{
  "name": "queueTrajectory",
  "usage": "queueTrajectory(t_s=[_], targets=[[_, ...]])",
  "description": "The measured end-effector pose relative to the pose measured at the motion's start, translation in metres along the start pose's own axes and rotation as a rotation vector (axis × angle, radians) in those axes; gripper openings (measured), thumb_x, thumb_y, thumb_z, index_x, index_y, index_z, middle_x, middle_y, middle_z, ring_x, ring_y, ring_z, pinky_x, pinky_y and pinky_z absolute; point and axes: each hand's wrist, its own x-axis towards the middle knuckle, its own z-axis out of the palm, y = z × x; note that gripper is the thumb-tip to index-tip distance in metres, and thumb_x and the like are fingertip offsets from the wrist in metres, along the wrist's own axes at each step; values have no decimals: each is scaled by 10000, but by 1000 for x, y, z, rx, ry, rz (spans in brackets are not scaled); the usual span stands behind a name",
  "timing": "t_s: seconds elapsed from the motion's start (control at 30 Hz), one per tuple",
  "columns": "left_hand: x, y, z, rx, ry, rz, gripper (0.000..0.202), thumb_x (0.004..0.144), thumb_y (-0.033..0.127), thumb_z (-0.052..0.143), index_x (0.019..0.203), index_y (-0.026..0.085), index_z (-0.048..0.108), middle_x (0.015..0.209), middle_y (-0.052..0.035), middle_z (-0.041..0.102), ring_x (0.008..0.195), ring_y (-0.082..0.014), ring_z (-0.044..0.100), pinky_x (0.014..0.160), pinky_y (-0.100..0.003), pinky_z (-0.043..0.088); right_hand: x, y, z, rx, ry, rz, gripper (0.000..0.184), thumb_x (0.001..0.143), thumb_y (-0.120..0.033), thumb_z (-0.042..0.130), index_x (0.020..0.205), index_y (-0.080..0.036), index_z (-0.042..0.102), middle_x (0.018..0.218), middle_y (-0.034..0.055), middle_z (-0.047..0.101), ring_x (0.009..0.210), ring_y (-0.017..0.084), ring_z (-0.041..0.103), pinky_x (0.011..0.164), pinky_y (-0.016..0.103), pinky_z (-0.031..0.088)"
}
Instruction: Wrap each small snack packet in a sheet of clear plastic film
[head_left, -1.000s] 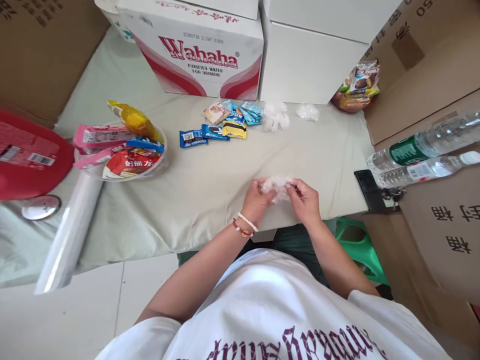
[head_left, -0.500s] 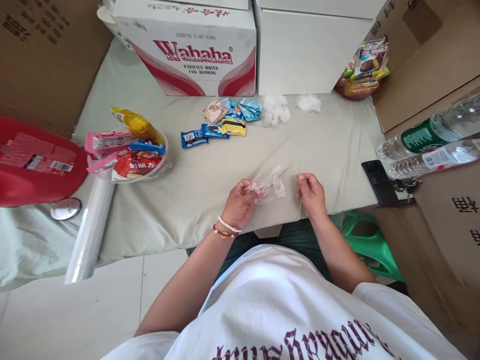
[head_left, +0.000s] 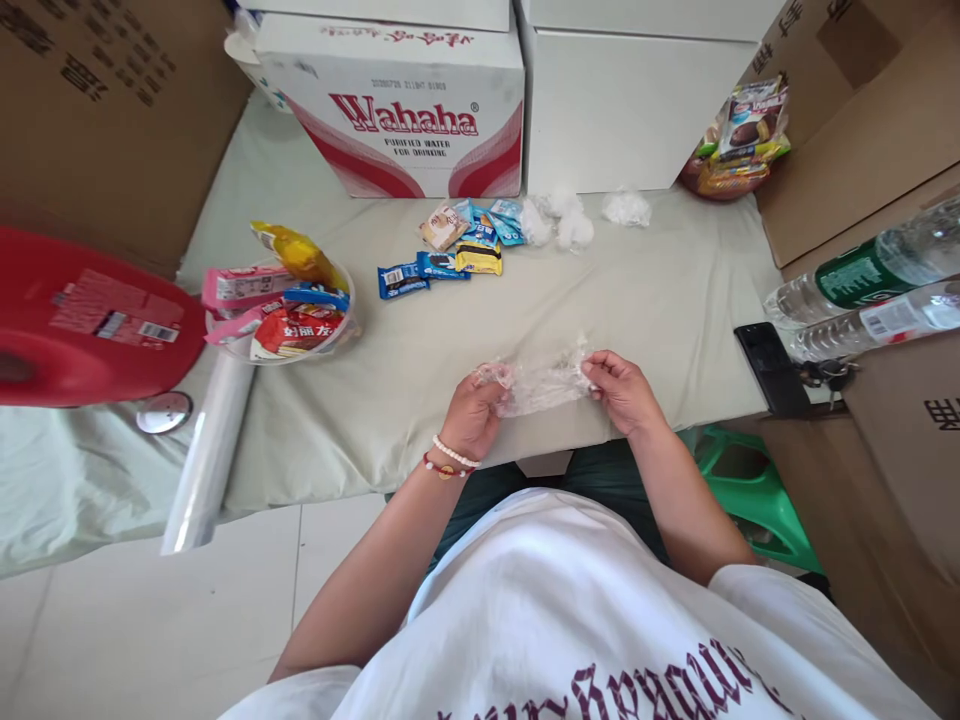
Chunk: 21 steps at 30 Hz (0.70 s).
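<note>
A crumpled sheet of clear plastic film stretches between my two hands, above the front edge of the cloth-covered table. My left hand pinches its left end; two bracelets circle that wrist. The other end is gripped by the thumb and fingers of my right hand. Beyond them lie small snack packets, among them a yellow one, a dark blue one and a beige one. Beside these sit crumpled clumps of clear plastic and one separate clump.
At left are a bowl of snacks, a roll of film, a round badge and a red container. A Wahaha box stands behind. On the right: bottles, a phone, keys and a snack basket.
My right hand has moved slightly left and taken hold of the film's free end. The film is now spread wider between both hands. The view has shifted a little to the left.
</note>
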Motion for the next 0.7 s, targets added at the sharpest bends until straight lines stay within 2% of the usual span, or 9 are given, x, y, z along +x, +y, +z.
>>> queueTrajectory(t_s=[0.07, 0.13, 0.3, 0.4, 0.47, 0.53, 0.57, 0.63, 0.7], targets=[[1, 2, -3, -41, 51, 13, 333, 523, 192, 860, 760, 182, 626, 683, 56, 558, 552, -52, 405, 491, -205, 281, -2, -3, -11, 45, 42, 9, 448, 593, -540, 926, 809, -236, 680, 708, -49, 564, 580, 98, 423, 502, 236, 360], [2, 6, -4, -73, 51, 9, 332, 504, 186, 838, 748, 187, 612, 660, 64, 529, 532, -48, 375, 470, -202, 257, -4, -5, -23, 71, 74, 5, 447, 579, -515, 942, 801, -233, 676, 715, -46, 575, 572, 93, 420, 498, 237, 357], [6, 15, -8, -116, 39, 60, 294, 577, 364, 787, 726, 193, 600, 694, 31, 537, 567, -80, 455, 471, -219, 322, -9, -1, -56, 64, 163, -17, 411, 582, -458, 948, 815, -229, 700, 711, -47, 566, 588, 92, 437, 516, 228, 368], [10, 15, -11, -6, 49, 78, 343, 581, 338, 852, 708, 197, 567, 662, 53, 488, 543, -65, 419, 478, -209, 322, -7, -1, -72, -38, 250, -74, 388, 605, -483, 912, 826, -237, 710, 749, -27, 588, 625, 114, 466, 534, 241, 395], [12, 12, -12, 27, 68, 128, 367, 593, 329, 879, 754, 205, 573, 678, 62, 487, 557, -65, 430, 492, -202, 332, -6, -3, -76, -209, 374, -181, 375, 625, -506, 889, 827, -241, 716, 805, 2, 617, 668, 139, 493, 547, 261, 422], [10, 7, -11, 57, 108, 231, 367, 655, 376, 871, 816, 221, 579, 713, 61, 505, 580, -74, 446, 516, -202, 351, -7, -6, -69, -345, 497, -294, 364, 682, -543, 859, 834, -245, 714, 834, 20, 624, 685, 155, 508, 545, 273, 431], [8, 3, -10, 87, 125, 295, 357, 695, 396, 860, 845, 228, 583, 733, 59, 515, 595, -79, 457, 537, -205, 368, -8, -9, -59, -359, 506, -311, 370, 731, -580, 828, 840, -248, 708, 817, 19, 618, 664, 154, 505, 528, 272, 421], [3, -4, -4, 169, 128, 416, 324, 761, 410, 837, 888, 236, 595, 792, 46, 546, 646, -92, 495, 604, -218, 421, -15, -13, -30, -279, 352, -229, 436, 843, -690, 706, 880, -256, 702, 770, 16, 614, 609, 153, 510, 480, 269, 395], [-3, -9, 3, 267, 76, 508, 280, 799, 394, 820, 895, 234, 611, 868, 21, 590, 741, -115, 555, 718, -243, 477, -19, -18, 3, -171, 77, -87, 539, 893, -785, 586, 946, -263, 706, 779, 27, 649, 611, 165, 563, 460, 271, 416]])
